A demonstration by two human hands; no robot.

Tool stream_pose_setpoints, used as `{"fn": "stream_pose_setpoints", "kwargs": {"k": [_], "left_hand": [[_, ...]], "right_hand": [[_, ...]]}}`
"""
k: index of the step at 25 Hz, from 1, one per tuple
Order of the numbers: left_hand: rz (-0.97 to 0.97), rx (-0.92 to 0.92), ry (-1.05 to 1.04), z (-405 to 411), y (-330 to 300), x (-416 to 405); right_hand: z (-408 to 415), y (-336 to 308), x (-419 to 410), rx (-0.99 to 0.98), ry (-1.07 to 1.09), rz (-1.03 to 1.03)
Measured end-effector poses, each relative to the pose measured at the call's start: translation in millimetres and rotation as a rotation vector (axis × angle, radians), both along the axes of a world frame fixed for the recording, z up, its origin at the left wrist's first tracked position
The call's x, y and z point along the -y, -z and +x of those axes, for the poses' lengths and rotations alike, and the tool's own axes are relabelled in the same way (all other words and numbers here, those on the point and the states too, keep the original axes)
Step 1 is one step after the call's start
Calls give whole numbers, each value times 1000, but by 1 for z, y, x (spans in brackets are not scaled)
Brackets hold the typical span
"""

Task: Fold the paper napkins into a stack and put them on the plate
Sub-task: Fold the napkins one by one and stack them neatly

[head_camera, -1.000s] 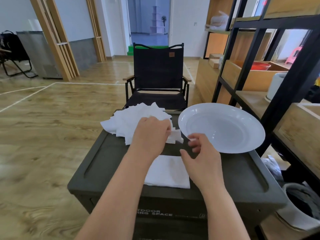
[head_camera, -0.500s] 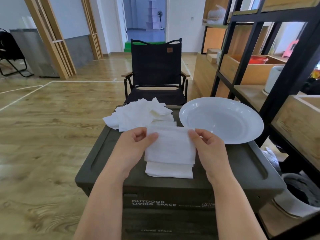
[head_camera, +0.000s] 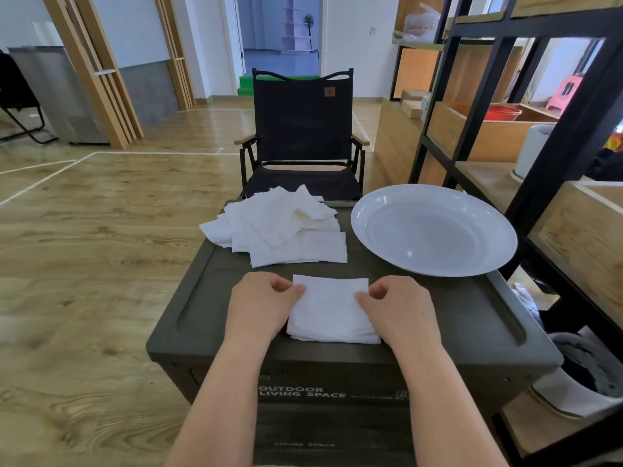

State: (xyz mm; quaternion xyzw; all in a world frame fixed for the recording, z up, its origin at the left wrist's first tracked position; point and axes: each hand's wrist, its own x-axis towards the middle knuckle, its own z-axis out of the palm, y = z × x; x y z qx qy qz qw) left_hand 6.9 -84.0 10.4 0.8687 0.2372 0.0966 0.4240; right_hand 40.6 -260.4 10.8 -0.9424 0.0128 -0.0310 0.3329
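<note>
As we watch: left hand (head_camera: 261, 306) and right hand (head_camera: 401, 308) pinch the folded stack (head_camera: 332, 311);
Plate (head_camera: 435, 230): bare beside us

The dark box (head_camera: 337, 396) that serves as the bench bears white capitals on its front wall reading "OUTDOOR LIVING SPACE" in two lines, with smaller print to the right of them too fine to read. Lower on the same wall, a fainter line reads "LIVING SPACE". A brown patch (head_camera: 329, 92) on the chair back carries a mark too small to make out.
</note>
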Motion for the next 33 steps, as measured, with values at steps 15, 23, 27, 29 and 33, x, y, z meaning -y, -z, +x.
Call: {"fn": "stream_pose_setpoints", "kwargs": {"k": [15, 23, 27, 29, 33], "left_hand": [[467, 309, -92, 73, -9, -5], [812, 307, 98, 139, -12, -5], [560, 564, -10, 98, -33, -1], [462, 590, -47, 65, -40, 0], [-141, 390, 97, 5, -50, -2]], "right_hand": [[-2, -2, -6, 122, 47, 173], [4, -2, -3, 149, 10, 240], [5, -6, 0, 221, -7, 358], [4, -9, -1, 220, -39, 500], [-2, -21, -11, 95, -166, 714]]}}
